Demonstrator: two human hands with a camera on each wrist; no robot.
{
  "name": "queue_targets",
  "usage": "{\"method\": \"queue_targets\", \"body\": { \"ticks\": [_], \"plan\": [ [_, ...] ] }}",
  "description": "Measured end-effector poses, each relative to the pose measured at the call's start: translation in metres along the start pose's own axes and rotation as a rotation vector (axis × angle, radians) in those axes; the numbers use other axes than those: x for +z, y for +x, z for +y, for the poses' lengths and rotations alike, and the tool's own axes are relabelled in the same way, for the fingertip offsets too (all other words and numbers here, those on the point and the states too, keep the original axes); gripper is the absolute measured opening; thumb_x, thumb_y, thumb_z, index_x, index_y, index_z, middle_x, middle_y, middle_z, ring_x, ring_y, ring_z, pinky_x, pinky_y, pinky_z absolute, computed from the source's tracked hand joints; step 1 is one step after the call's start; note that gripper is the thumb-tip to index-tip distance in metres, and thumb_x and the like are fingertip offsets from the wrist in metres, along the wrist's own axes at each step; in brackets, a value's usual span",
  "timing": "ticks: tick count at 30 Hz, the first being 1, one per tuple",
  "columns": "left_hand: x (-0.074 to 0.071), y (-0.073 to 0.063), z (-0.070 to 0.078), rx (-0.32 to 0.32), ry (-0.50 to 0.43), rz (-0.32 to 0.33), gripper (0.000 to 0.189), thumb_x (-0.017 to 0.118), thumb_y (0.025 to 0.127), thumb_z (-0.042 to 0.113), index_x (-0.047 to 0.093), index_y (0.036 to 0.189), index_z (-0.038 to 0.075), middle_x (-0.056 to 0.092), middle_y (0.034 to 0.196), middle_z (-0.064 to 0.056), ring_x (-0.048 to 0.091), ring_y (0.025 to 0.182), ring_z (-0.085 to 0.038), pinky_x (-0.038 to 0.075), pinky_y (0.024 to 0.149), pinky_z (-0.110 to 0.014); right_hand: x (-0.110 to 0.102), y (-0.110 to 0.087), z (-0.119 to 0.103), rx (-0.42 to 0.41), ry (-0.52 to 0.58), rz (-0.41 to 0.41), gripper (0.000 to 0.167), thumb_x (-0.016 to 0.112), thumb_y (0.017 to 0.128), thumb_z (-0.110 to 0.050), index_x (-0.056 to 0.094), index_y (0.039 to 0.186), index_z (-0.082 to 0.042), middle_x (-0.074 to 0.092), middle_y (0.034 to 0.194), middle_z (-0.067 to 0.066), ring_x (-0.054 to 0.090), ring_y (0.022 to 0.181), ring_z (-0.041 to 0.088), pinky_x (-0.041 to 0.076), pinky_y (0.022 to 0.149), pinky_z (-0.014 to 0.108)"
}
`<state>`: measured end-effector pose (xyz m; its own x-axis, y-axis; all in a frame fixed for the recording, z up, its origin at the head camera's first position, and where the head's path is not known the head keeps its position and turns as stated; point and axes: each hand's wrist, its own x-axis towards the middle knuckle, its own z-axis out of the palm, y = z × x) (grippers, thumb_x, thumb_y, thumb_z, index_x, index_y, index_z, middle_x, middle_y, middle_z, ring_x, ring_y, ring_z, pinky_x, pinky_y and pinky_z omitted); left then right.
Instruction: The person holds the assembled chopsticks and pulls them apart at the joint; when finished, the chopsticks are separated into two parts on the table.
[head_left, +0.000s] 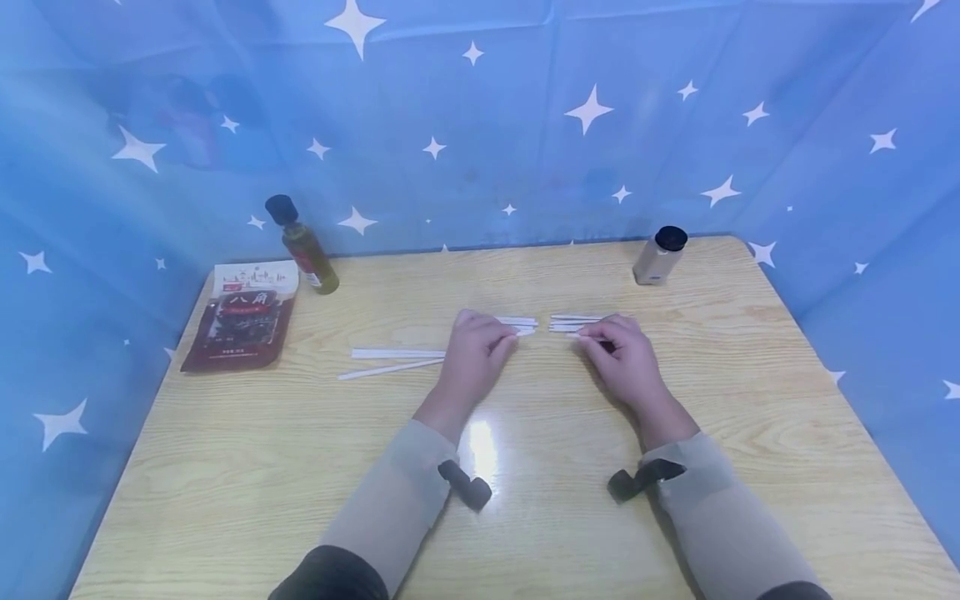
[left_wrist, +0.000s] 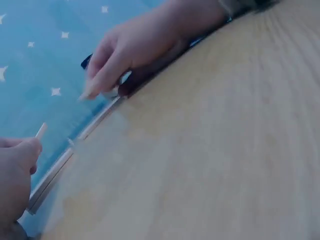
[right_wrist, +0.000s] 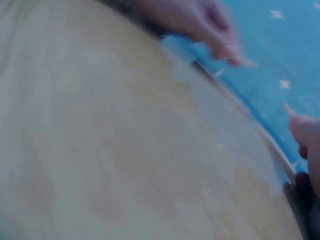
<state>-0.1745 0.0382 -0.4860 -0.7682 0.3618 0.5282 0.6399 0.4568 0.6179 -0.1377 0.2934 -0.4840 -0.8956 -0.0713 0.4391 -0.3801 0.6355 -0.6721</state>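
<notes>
Near the table's middle, my left hand (head_left: 475,346) pinches a thin white stick (left_wrist: 41,131) between thumb and forefinger, its tip sticking out to the right. Across a small gap, my right hand (head_left: 622,354) pinches another thin pale stick (right_wrist: 288,109), its short end pointing left. Just beyond the fingertips lie two small groups of sticks, a left group (head_left: 517,321) and a right group (head_left: 568,317), their outer ends hidden behind the hands. Left of my left hand, more white sticks (head_left: 397,353) rest on the table, one slanted; their right ends are hidden by the hand.
A brown-and-white packet (head_left: 243,321) lies at the table's left, beside a black-capped bottle (head_left: 309,257). A small black-lidded jar (head_left: 656,260) stands at the back right. The wooden table (head_left: 555,517) ends at a blue curtain (head_left: 510,125) with white stars.
</notes>
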Motion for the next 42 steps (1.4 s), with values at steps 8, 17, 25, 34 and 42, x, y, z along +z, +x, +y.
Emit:
{"method": "queue_targets", "body": {
  "ticks": [8, 17, 25, 34, 42],
  "plan": [
    [0.001, 0.0, 0.002, 0.065, 0.067, 0.028, 0.006, 0.085, 0.093, 0.015, 0.084, 0.098, 0.01, 0.079, 0.097, 0.0, 0.06, 0.096, -0.02, 0.046, 0.09, -0.04, -0.002, 0.002, -0.002, -0.02, -0.023, -0.029, 0.007, 0.082, 0.093, -0.002, 0.081, 0.098, -0.005, 0.075, 0.096, 0.006, 0.057, 0.098, 0.024, 0.041, 0.085, 0.036],
    [0.002, -0.001, 0.002, -0.047, 0.176, -0.028, 0.01, 0.085, 0.095, 0.026, 0.086, 0.104, 0.022, 0.08, 0.103, 0.006, 0.06, 0.103, -0.016, 0.043, 0.094, -0.043, 0.0, 0.002, -0.005, 0.003, -0.078, -0.029, 0.009, 0.084, 0.093, -0.007, 0.08, 0.101, -0.007, 0.076, 0.094, 0.004, 0.057, 0.096, 0.022, 0.042, 0.08, 0.036],
    [0.006, 0.0, 0.0, -0.034, 0.225, -0.024, 0.009, 0.087, 0.093, 0.027, 0.085, 0.1, 0.022, 0.079, 0.103, 0.006, 0.061, 0.104, -0.018, 0.044, 0.093, -0.044, 0.003, 0.002, -0.002, -0.035, -0.122, -0.035, 0.009, 0.084, 0.092, -0.006, 0.082, 0.1, -0.009, 0.071, 0.096, 0.006, 0.052, 0.1, 0.029, 0.038, 0.088, 0.045],
    [0.011, 0.004, 0.001, -0.074, 0.315, -0.07, 0.009, 0.083, 0.096, 0.032, 0.085, 0.103, 0.026, 0.075, 0.104, 0.006, 0.058, 0.108, -0.018, 0.043, 0.094, -0.044, 0.004, 0.005, 0.0, -0.04, -0.173, -0.036, 0.011, 0.085, 0.091, -0.007, 0.084, 0.101, -0.01, 0.067, 0.103, 0.012, 0.048, 0.103, 0.035, 0.036, 0.089, 0.05],
    [0.014, 0.006, 0.003, -0.088, 0.369, -0.078, 0.01, 0.081, 0.097, 0.034, 0.085, 0.104, 0.028, 0.073, 0.104, 0.007, 0.057, 0.104, -0.016, 0.043, 0.091, -0.041, 0.004, 0.005, 0.0, 0.023, -0.199, -0.056, 0.01, 0.084, 0.093, -0.009, 0.085, 0.103, -0.011, 0.063, 0.103, 0.01, 0.047, 0.103, 0.035, 0.035, 0.087, 0.048]
  ]
}}
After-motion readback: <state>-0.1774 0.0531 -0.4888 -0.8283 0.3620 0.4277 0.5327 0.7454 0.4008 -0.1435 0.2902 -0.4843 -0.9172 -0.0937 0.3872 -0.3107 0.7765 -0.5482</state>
